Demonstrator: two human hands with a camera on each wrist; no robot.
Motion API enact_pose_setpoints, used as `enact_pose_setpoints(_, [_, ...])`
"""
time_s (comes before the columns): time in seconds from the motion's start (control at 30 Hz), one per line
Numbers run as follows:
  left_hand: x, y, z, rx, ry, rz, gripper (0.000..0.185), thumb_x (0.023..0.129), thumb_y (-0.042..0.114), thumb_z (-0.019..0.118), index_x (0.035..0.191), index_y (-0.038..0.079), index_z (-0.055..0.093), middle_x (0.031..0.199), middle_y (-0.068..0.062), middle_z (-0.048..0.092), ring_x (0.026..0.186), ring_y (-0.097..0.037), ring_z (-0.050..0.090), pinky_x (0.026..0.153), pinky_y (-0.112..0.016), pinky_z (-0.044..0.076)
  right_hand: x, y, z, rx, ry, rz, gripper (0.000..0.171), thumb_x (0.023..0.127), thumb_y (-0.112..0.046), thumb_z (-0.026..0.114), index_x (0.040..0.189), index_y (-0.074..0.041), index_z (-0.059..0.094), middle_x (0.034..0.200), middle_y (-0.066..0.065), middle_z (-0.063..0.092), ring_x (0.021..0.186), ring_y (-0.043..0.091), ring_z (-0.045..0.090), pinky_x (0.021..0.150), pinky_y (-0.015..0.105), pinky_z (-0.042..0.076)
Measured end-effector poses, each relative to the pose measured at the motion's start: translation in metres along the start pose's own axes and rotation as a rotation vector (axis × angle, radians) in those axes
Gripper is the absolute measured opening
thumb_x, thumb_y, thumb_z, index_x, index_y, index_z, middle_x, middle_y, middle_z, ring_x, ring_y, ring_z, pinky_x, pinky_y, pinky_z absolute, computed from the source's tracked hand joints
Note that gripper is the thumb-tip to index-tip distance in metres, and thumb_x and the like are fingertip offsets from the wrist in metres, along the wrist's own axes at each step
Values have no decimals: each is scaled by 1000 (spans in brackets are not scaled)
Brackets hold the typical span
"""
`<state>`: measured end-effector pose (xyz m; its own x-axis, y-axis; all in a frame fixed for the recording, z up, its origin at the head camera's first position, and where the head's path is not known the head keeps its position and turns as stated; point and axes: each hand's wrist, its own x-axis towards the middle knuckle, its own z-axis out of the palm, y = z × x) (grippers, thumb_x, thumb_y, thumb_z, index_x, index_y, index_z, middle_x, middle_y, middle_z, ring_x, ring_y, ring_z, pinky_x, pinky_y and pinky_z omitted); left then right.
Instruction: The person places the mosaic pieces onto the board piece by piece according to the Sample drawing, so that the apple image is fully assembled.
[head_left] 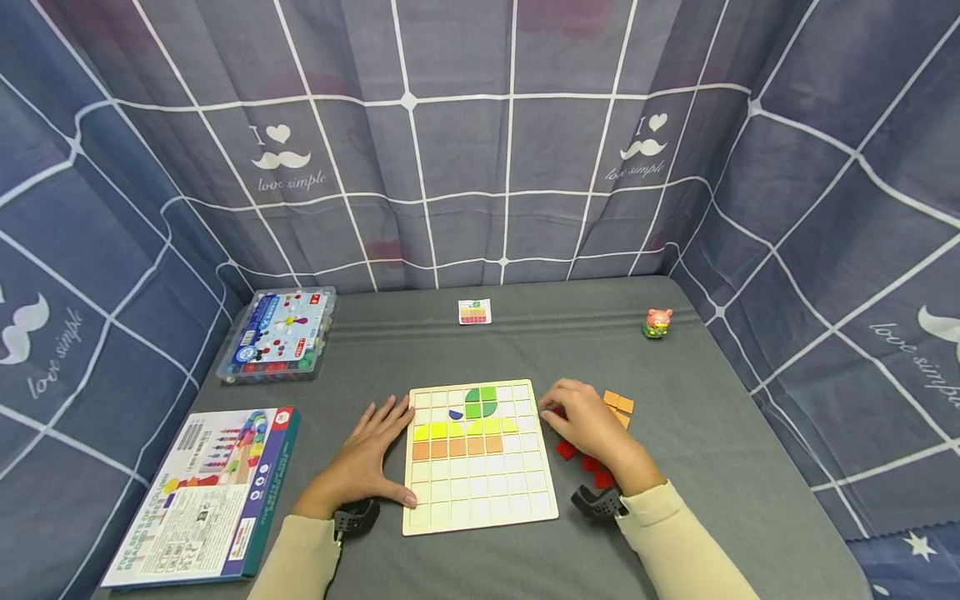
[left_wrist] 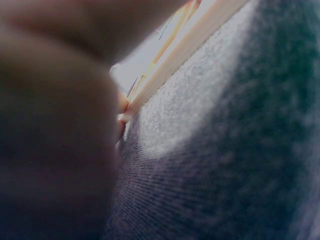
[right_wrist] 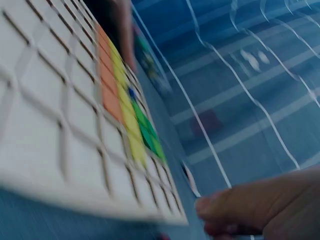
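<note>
A pale square grid board (head_left: 480, 500) lies on the grey table. Green tiles (head_left: 481, 402), a small blue piece (head_left: 456, 414), a yellow row (head_left: 457, 429) and an orange row (head_left: 457, 447) fill some of its cells. My left hand (head_left: 365, 457) rests with spread fingers along the board's left edge. Just off the right edge, my right hand (head_left: 585, 422) has its fingers bent down over loose red tiles (head_left: 566, 450). Dark red shows beneath those fingers; I cannot tell whether they pinch a tile. In the right wrist view its thumb and fingertips (right_wrist: 215, 207) appear beside the board's corner.
Loose orange tiles (head_left: 618, 403) lie beyond the right hand. A small pattern card (head_left: 475, 312) lies at the back, with a pink-and-green figurine (head_left: 657, 323) to its right. On the left are a clear plastic case (head_left: 279, 333) and a flat game box (head_left: 202, 496). Curtains surround the table.
</note>
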<state>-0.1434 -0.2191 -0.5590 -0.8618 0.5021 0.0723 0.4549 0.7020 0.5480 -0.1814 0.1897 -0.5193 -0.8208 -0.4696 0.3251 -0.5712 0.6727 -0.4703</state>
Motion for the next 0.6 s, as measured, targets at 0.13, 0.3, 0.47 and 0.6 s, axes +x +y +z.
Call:
enact_pose_setpoints(0.13, [-1, -1, 2, -1, 6, 3, 145, 53, 79, 90, 165, 5, 35, 172, -13, 23, 158, -39, 14, 125, -59, 5, -13, 20, -16, -54, 37, 207, 12, 85, -3, 86, 84, -10, 76, 81, -2, 62, 74, 17, 61, 68, 37, 55])
enact_pose_setpoints(0.3, [-2, -1, 1, -13, 4, -2, 145, 53, 78, 91, 165, 5, 35, 172, -13, 23, 158, -39, 14, 125, -60, 4, -27, 29, -21, -55, 15, 310, 19, 83, -11, 89, 78, -11, 71, 79, -1, 61, 72, 18, 55, 68, 39, 52])
enact_pose_setpoints(0.47, [-2, 1, -1, -17, -8, -19, 145, 54, 78, 91, 166, 7, 34, 173, -11, 21, 158, -38, 12, 125, -60, 3, -28, 25, -16, -67, 36, 302, 22, 80, -11, 91, 80, -8, 69, 80, 2, 61, 73, 21, 56, 70, 42, 52])
enact_pose_setpoints(0.6, [-1, 2, -1, -16, -8, -21, 144, 54, 77, 91, 166, 7, 34, 172, -13, 21, 158, -38, 12, 125, -61, 3, -27, 23, -12, -113, 50, 299, 20, 78, -6, 87, 78, -9, 67, 76, 1, 58, 71, 20, 53, 72, 46, 48])
